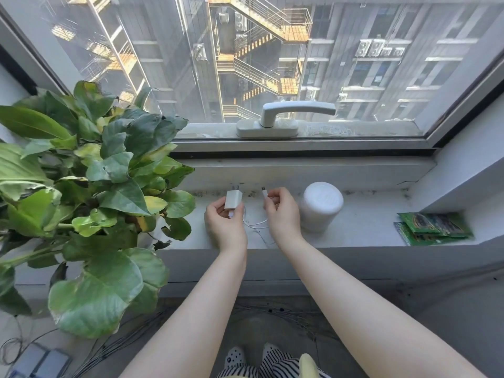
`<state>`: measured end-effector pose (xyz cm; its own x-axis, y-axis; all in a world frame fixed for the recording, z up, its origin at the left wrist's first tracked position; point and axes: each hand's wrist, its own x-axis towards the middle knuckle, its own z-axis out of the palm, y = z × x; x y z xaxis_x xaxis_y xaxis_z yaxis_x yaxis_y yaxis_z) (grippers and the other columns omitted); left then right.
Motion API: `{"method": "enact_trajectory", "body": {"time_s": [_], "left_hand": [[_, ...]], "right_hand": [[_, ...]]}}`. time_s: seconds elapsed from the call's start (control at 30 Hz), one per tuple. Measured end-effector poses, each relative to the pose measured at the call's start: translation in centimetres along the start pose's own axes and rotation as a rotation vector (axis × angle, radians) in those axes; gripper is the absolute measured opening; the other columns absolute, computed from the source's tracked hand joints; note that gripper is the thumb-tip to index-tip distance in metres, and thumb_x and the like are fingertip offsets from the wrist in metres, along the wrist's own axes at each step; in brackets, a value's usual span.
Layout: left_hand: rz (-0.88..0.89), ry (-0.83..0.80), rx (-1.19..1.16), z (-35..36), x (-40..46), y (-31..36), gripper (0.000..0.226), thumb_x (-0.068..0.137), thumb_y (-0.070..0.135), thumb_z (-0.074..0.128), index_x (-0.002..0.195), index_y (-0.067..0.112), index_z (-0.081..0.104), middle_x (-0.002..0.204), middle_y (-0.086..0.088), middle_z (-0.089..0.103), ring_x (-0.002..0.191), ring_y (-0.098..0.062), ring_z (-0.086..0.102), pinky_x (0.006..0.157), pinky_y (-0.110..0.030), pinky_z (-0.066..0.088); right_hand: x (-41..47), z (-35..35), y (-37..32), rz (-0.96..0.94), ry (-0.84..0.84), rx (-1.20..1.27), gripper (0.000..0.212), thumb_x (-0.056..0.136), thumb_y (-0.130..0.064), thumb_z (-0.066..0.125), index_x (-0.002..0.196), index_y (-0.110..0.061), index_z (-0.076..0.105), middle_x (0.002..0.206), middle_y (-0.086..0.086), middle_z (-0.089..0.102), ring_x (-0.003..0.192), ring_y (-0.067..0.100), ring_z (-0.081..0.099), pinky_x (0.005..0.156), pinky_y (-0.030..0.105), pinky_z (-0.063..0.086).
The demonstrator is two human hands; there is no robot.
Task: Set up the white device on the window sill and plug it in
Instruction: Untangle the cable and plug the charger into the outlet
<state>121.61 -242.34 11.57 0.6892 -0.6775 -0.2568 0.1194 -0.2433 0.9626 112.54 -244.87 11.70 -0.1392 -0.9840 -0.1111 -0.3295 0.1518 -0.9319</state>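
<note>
1. A big leafy plant [81, 186] fills the left end of the window sill [368, 227].
2. The white device [320, 205] stands upright on the sill, just beside the right hand [281, 214].
3. The left hand [226, 222] pinches the white plug block [233, 200] in its fingers.
4. The right hand's fingers pinch the thin white cable [257, 224] near its tip [264, 191].

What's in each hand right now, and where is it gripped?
Left hand pinches the white plug adapter by its lower body, prongs up. Right hand holds the thin white cable just below its connector tip.
</note>
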Motion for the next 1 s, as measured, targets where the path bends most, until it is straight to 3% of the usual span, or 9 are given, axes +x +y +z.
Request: {"method": "enact_trajectory", "body": {"time_s": [0.1,0.2,0.37,0.6,0.73,1.0], "left_hand": [[0.127,0.068,0.342,0.2,0.4,-1.0,0.037,0.076,0.026,0.073,0.108,0.015,0.058,0.111,-0.002,0.06,0.101,-0.02,0.058,0.086,-0.033,0.047],[0.21,0.112,0.605,0.5,0.1,-1.6,0.039,0.074,0.041,0.071,0.104,0.018,0.058,0.112,0.002,0.061,0.11,-0.024,0.052,0.09,-0.036,0.031],[0.302,0.132,0.787,0.5,-0.3,-2.9,0.044,0.076,0.052,0.063,0.103,0.018,0.057,0.111,-0.002,0.058,0.112,-0.027,0.048,0.091,-0.038,0.028],[0.305,0.135,0.851,-0.4,-0.1,-2.8,0.042,0.068,0.053,0.066,0.099,0.026,0.057,0.114,0.001,0.055,0.115,-0.026,0.046,0.095,-0.039,0.027],[0.316,0.122,0.85,-0.9,0.1,-2.6,0.044,0.073,0.061,0.058,0.099,0.026,0.059,0.112,0.003,0.056,0.113,-0.025,0.046,0.096,-0.039,0.026],[0.34,0.095,0.846,-0.5,0.5,-2.4,0.041,0.073,0.063,0.057,0.089,0.025,0.055,0.092,0.008,0.063,0.099,-0.02,0.052,0.088,-0.036,0.026]], "right_hand": [[0.3,0.0,0.8,0.007,-0.008,-0.146,0.017,0.095,-0.019,0.051,0.099,-0.004,0.058,0.083,0.001,0.059,0.079,0.021,0.054,0.065,0.028,0.034],[0.6,0.1,1.0,-0.028,-0.017,-0.283,0.016,0.094,-0.017,0.051,0.1,-0.005,0.059,0.096,0.009,0.064,0.09,0.028,0.059,0.073,0.034,0.042],[0.7,0.5,1.1,-0.09,-0.032,-0.471,0.017,0.092,-0.016,0.051,0.105,-0.009,0.059,0.109,0.01,0.063,0.096,0.031,0.061,0.074,0.038,0.048],[0.7,0.5,1.2,-0.112,-0.039,-0.496,0.012,0.088,-0.014,0.052,0.098,-0.011,0.057,0.104,0.007,0.065,0.093,0.03,0.061,0.069,0.036,0.047],[0.6,0.5,1.2,-0.123,-0.043,-0.499,0.013,0.089,-0.014,0.05,0.1,-0.01,0.057,0.106,0.007,0.064,0.093,0.029,0.06,0.069,0.036,0.047],[0.4,0.4,1.2,-0.116,-0.064,-0.434,0.014,0.093,-0.017,0.048,0.096,-0.008,0.058,0.102,0.01,0.064,0.09,0.03,0.058,0.07,0.037,0.044]]}}
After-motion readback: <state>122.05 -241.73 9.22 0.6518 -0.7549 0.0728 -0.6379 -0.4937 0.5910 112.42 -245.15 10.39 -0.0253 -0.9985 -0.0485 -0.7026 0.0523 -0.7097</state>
